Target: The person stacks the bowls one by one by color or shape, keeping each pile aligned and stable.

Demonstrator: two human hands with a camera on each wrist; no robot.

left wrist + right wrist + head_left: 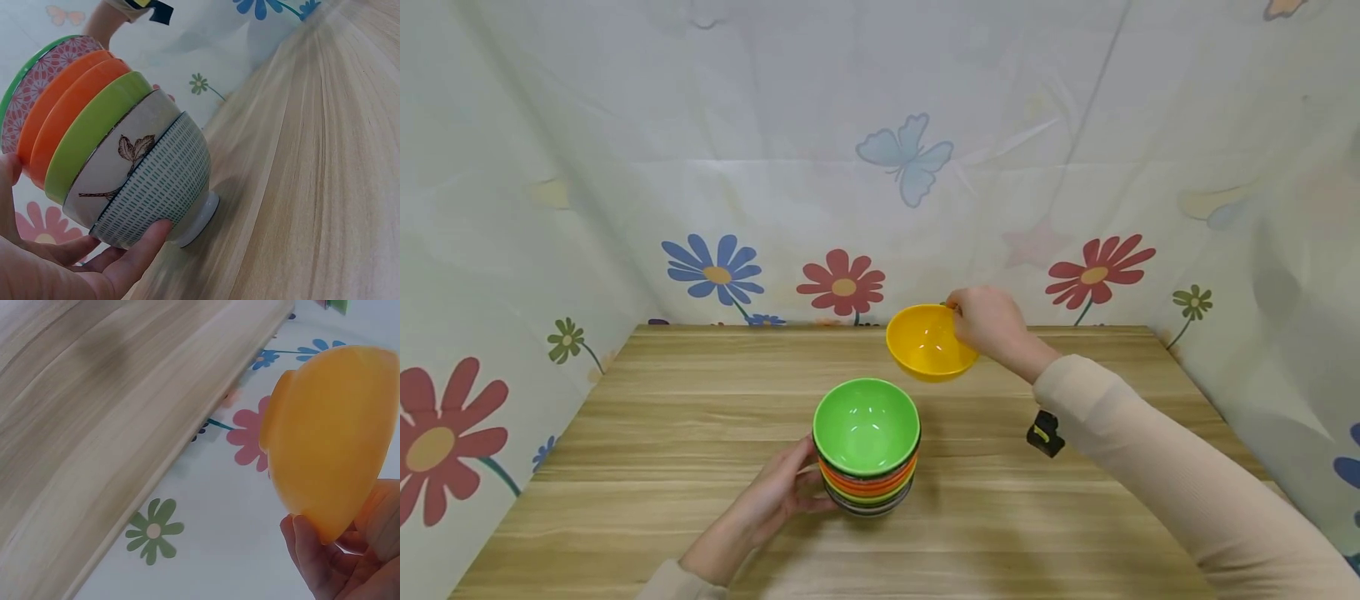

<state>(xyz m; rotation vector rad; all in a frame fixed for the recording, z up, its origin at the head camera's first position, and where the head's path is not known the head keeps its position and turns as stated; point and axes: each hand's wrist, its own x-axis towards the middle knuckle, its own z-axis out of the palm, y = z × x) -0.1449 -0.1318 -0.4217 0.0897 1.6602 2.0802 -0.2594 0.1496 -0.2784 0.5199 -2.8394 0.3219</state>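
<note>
A stack of bowls stands on the table, topped by a bowl with a green inside point(865, 425). The left wrist view shows its side: a pink-patterned bowl point(28, 119) with a green rim, orange bowls point(65, 122), a lime bowl point(94, 134), a bowl with a brown leaf point(103, 175) and a teal-dashed bowl point(165, 187) at the bottom. My left hand point(782, 492) holds the stack from its left side, fingers spread along it. Behind and right of the stack, my right hand point(992, 325) pinches the rim of a yellow bowl point(925, 337), raised and tilted.
The wooden table point(700, 392) meets a flower-printed cloth backdrop point(775, 200) at the back and sides. A small black device point(1045, 433) with a yellow mark sits at my right wrist.
</note>
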